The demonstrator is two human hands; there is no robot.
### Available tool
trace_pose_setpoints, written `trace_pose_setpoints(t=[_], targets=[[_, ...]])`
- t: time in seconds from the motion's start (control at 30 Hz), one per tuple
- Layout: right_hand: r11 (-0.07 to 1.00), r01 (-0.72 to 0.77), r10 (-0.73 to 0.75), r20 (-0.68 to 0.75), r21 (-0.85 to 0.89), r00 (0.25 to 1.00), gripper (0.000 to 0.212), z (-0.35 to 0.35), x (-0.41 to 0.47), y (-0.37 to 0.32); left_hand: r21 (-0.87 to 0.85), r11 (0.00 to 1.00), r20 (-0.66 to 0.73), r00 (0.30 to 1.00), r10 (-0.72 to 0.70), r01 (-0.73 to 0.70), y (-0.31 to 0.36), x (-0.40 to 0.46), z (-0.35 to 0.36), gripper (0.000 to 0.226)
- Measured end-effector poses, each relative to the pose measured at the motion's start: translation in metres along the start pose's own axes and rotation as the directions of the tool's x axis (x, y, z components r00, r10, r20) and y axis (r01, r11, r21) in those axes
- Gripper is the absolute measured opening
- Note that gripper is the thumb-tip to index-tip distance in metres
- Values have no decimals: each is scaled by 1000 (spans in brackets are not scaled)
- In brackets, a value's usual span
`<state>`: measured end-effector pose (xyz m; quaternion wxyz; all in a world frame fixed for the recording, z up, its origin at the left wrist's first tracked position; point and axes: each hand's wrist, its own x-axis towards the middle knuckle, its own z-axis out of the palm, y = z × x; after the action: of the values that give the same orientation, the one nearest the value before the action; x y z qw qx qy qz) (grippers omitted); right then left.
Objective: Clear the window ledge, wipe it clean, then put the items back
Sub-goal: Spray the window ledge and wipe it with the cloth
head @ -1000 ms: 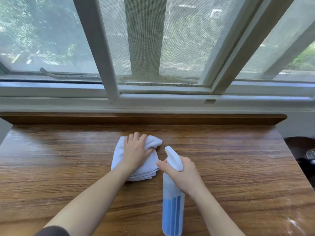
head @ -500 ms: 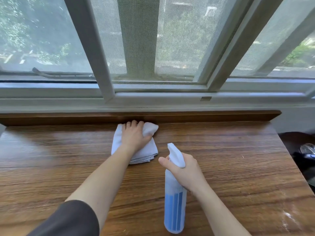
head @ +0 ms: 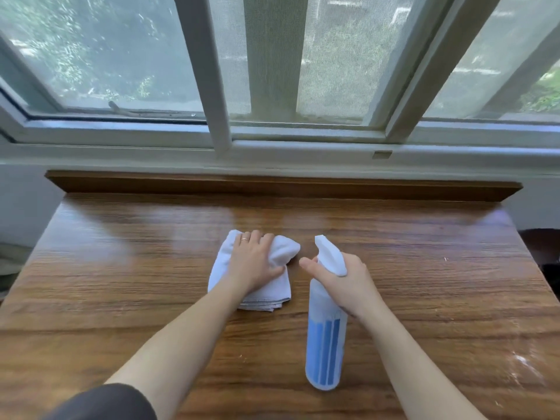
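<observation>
My left hand (head: 254, 262) lies on a folded white cloth (head: 219, 268) in the middle of the wooden ledge (head: 121, 268). Its fingertips curl over the cloth's far edge, and the cloth bunches up between thumb and forefinger. To the right, my right hand (head: 348, 281) grips the neck of a spray bottle (head: 325, 353) with a white head and blue liquid. The bottle is tilted, nozzle pointing away from me, with its base toward the front of the ledge.
A raised wooden rail (head: 272, 186) runs along the back of the ledge below the white window frame (head: 303, 147). White specks (head: 521, 362) mark the wood at the front right. A dark object (head: 542, 253) sits past the right edge.
My left hand has drawn the cloth back from the rear rail toward the middle of the ledge. My right hand keeps hold of the spray bottle in about the same place.
</observation>
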<state>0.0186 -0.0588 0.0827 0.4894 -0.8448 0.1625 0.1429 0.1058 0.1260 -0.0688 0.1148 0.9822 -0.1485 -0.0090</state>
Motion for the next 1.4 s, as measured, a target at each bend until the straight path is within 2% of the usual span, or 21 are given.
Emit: trace_pose_setpoints(t=[0.17,0.27,0.47,0.63,0.73,0.9,1.1,1.4], targets=[[1000,12,-12,22,4,1000,36,5,-14,9,-37,999,-69,997,15,-18,5,-47,6,54],[1000,9,-9,28,11,1000,37,5,-20,14,-58,998,-65,998,27,-30,8,-69,13,53],[999,18,-19,30,39,999,38,3,-26,22,-45,998,-78,996,45,-49,3,-63,12,50],[1000,8,-9,19,16,1000,39,0,-31,26,-12,998,6,998,-63,63,0,-25,1,56],[1000,0,0,17,-1,1000,38,-2,-36,29,-10,993,60,992,-113,114,-3,-1,-4,50],[1000,-10,10,20,16,1000,41,-4,-46,34,52,989,99,985,-145,140,-2,1,-3,54],[1000,22,-22,36,1,999,43,-4,-59,39,73,992,171,979,-112,101,3,-21,-10,65],[997,78,-77,91,-7,993,45,12,-80,41,26,996,18,996,-84,84,9,-103,5,54]])
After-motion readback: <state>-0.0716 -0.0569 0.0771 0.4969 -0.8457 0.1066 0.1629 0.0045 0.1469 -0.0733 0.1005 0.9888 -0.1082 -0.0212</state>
